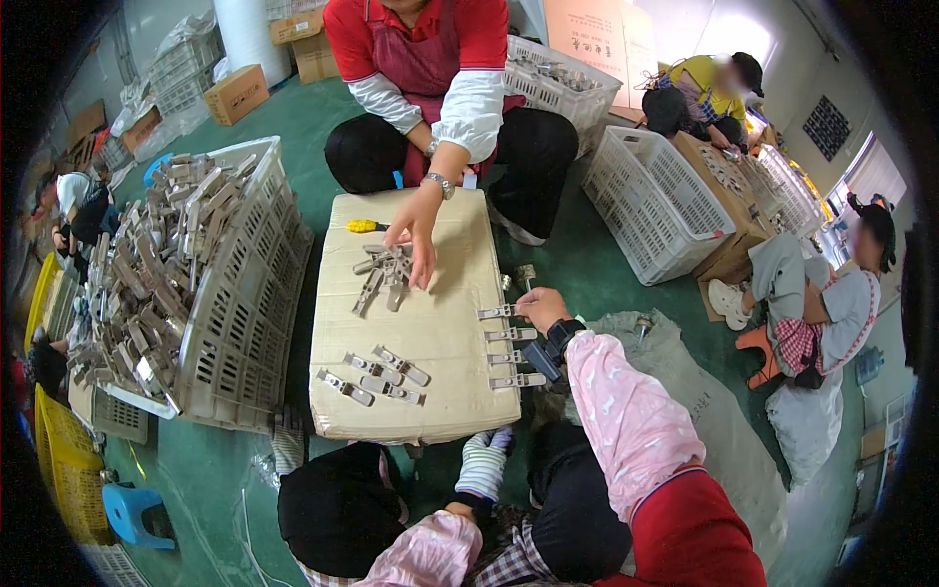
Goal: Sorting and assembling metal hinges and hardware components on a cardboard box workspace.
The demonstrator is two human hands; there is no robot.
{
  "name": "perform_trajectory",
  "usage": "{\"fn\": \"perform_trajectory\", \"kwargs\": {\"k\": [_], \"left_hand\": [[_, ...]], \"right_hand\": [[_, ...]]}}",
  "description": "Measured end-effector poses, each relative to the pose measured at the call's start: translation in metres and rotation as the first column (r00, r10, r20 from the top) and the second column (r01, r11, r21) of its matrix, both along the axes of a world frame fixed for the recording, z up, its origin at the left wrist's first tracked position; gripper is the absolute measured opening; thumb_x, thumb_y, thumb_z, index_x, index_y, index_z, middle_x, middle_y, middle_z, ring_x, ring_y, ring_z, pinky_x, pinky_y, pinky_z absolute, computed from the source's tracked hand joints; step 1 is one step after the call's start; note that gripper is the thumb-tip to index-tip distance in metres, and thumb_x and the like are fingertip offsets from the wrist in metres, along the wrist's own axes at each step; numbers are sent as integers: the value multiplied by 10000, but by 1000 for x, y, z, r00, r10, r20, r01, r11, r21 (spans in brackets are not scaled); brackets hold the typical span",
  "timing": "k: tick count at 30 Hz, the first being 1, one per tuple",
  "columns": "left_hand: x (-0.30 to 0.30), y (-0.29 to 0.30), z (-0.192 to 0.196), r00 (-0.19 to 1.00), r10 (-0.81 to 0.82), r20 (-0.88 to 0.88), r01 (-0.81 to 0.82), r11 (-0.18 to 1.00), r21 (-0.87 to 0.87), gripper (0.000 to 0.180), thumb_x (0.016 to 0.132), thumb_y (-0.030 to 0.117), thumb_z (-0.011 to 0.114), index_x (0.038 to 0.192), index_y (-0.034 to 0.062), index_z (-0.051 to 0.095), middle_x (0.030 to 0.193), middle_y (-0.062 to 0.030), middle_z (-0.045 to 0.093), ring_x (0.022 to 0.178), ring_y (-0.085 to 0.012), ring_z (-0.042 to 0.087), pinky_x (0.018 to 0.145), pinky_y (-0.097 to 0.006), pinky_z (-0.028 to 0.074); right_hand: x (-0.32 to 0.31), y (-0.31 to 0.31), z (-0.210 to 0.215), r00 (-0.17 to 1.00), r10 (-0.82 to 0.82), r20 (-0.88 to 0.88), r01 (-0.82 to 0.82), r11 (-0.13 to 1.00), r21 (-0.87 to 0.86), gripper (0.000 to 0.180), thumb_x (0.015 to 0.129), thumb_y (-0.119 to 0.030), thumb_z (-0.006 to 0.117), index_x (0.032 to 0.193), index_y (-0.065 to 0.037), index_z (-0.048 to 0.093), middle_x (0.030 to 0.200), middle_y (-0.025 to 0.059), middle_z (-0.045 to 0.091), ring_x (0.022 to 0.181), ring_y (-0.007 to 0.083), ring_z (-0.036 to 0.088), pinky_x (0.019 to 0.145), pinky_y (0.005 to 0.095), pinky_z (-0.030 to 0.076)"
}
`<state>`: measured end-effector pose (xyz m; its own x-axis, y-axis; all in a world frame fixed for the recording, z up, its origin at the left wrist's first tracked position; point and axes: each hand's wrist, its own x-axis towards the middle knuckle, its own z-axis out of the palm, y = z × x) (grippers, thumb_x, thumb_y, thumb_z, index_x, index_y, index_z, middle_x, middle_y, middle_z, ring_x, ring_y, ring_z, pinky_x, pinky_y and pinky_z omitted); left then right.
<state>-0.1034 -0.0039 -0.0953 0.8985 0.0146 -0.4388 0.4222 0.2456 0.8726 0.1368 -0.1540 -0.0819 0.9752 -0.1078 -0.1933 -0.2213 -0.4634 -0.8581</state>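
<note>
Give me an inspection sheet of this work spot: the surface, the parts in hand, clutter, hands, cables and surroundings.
Surface: cardboard box used as a table on the green floor.
Job's things: four metal clips in a row along the box's right edge; loose metal pieces near the front; a small pile further back.
Clutter: yellow-handled tool at the far edge.
Hands: right hand at the top clip; left hand down at the lap, grip unclear. A co-worker's hand rests on the pile.
Cables: nothing seen.
Surroundings: white crate full of parts on the left, empty white crates on the right, other people seated.
</note>
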Motion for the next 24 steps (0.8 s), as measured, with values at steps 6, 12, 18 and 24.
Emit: {"fn": "perform_trajectory", "kwargs": {"k": [6, 12, 18, 24], "left_hand": [[1, 1, 5, 998, -55, -1, 55, 993, 103, 339, 870, 289, 592, 953, -38, 624, 786, -68, 639, 676, -119, 508, 662, -282, 432], [-2, 9, 2, 1000, -11, 10, 10, 990, 139, 349, 868, 287, 594, 967, -47, 620, 804, -80, 647, 688, -135, 526, 674, -297, 438], [1, -3, 1, 999, -40, 23, 38, 995, 94, 358, 868, 284, 591, 1012, -43, 613, 908, -111, 659, 780, -158, 562, 751, -303, 439], [1, 3, -6, 998, -62, -31, 65, 992, 106, 336, 854, 246, 606, 1045, -30, 600, 973, -108, 652, 816, -150, 555, 784, -310, 441]], "right_hand": [[6, -6, -18, 999, -34, -24, 32, 997, -70, 289, 670, -128, 724, 868, 51, 613, 729, 130, 650, 611, 222, 625, 584, 328, 487], [0, 12, -3, 1000, -22, -14, 19, 986, -164, 363, 638, -113, 722, 936, 54, 596, 974, 198, 613, 909, 275, 598, 770, 325, 468], [3, 13, 16, 897, 109, 428, -40, 985, -168, 328, 688, -51, 621, 1004, 6, 556, 923, 99, 595, 774, 183, 586, 701, 308, 475], [-66, 124, 77, 701, 663, 263, -532, 732, -425, 222, 735, -267, 632, 853, -80, 627, 879, 123, 605, 875, 291, 567, 765, 401, 451]]}}
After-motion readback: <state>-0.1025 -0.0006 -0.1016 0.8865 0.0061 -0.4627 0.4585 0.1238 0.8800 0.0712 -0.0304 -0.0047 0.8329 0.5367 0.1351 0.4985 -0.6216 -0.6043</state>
